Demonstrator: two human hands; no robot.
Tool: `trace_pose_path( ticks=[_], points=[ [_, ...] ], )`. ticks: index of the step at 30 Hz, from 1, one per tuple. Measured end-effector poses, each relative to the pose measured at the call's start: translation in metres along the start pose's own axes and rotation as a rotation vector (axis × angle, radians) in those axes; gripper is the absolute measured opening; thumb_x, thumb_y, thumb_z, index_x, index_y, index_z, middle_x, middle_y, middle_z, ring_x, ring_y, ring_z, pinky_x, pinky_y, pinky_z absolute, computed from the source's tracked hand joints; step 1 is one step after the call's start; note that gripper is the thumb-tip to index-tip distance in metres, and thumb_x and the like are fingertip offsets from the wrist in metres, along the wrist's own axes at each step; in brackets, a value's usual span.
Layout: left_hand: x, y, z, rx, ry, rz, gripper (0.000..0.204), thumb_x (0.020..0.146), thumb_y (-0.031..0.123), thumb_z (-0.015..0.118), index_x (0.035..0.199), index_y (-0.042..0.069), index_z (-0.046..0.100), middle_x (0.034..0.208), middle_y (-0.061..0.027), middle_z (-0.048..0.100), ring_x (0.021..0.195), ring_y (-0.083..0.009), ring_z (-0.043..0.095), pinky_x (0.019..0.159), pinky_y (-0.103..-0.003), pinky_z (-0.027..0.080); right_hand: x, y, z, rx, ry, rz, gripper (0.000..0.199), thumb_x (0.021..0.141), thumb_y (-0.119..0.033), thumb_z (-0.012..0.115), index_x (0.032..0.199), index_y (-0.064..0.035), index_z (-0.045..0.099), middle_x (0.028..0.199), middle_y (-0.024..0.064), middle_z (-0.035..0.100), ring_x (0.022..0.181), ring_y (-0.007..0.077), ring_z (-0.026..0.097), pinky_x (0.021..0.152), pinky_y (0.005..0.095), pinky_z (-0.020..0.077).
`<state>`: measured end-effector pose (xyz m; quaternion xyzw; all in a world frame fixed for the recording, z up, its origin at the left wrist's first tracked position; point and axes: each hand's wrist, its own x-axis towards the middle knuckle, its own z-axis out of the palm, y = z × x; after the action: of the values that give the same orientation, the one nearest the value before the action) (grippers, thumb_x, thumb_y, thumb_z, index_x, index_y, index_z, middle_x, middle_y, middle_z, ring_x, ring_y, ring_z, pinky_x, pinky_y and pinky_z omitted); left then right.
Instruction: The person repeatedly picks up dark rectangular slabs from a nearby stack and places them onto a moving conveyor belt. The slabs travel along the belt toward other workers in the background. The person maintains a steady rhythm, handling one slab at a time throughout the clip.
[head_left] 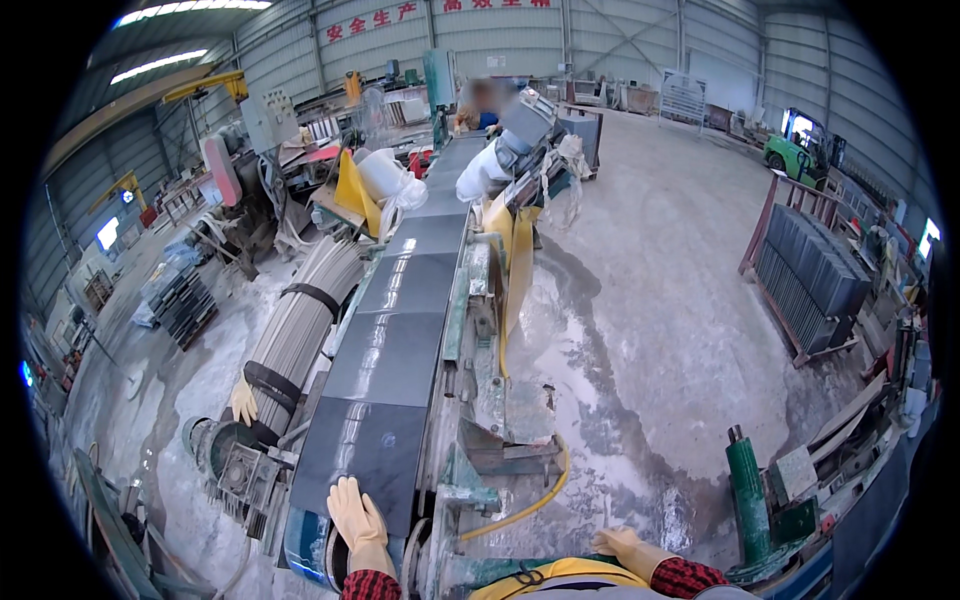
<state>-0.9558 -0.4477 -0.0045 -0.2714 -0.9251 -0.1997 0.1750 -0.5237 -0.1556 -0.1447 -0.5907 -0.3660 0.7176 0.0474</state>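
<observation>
My left hand point(357, 522), in a cream rubber glove, lies flat with its fingers stretched out. It rests at the near edge of a dark grey stone slab point(365, 450) on the conveyor point(308, 545). More dark slabs point(385, 350) run end to end along the belt, away from me. To the right, my right hand point(622, 545), also gloved, is held low beside the green metal frame point(480, 570). Its fingers look curled in, and I see nothing in them. A loose cream glove point(243, 400) lies by the motor point(245, 470), left of the belt.
At the far end a person point(485, 105) is beside the line, under a tilted grey motor point(525, 120). A yellow hose point(530, 510) loops over the wet floor on the right. A slab rack point(810, 270) and green forklift point(795, 150) stand further right; a green post point(748, 495) is near me.
</observation>
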Motion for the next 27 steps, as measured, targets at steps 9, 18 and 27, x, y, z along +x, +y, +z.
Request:
trace_pose_path(
  ticks=[9, 18, 27],
  points=[
    [-0.006, -0.005, 0.002, 0.022, 0.017, 0.011, 0.042, 0.089, 0.012, 0.057, 0.13, -0.001, 0.057, 0.138, -0.0238, 0.054, 0.13, -0.0443, 0.044, 0.113, -0.051, 0.03, 0.014, 0.011, -0.004, 0.033, 0.007, -0.029, 0.02, 0.088, -0.015, 0.069, 0.097, 0.0024, 0.065, 0.091, 0.0189, 0.073, 0.065, 0.0253, 0.071, 0.055, 0.0303, 0.06],
    [-0.013, -0.009, 0.001, 0.029, 0.019, 0.021, 0.042, 0.09, 0.011, 0.056, 0.131, -0.002, 0.056, 0.139, -0.025, 0.053, 0.13, -0.0457, 0.044, 0.113, -0.052, 0.03, 0.009, 0.008, -0.002, -0.025, 0.01, -0.041, 0.023, 0.09, -0.019, 0.067, 0.098, 0.0027, 0.068, 0.091, 0.017, 0.074, 0.07, 0.0251, 0.072, 0.059, 0.0313, 0.0606],
    [-0.016, -0.008, -0.006, 0.032, -0.005, 0.005, 0.042, 0.091, 0.011, 0.055, 0.132, -0.002, 0.055, 0.14, -0.0257, 0.052, 0.13, -0.0464, 0.044, 0.113, -0.053, 0.03, 0.017, 0.012, -0.006, 0.041, -0.026, -0.013, 0.022, 0.09, -0.019, 0.068, 0.098, 0.0012, 0.069, 0.091, 0.0174, 0.073, 0.068, 0.0262, 0.071, 0.057, 0.034, 0.0612]
  ],
)
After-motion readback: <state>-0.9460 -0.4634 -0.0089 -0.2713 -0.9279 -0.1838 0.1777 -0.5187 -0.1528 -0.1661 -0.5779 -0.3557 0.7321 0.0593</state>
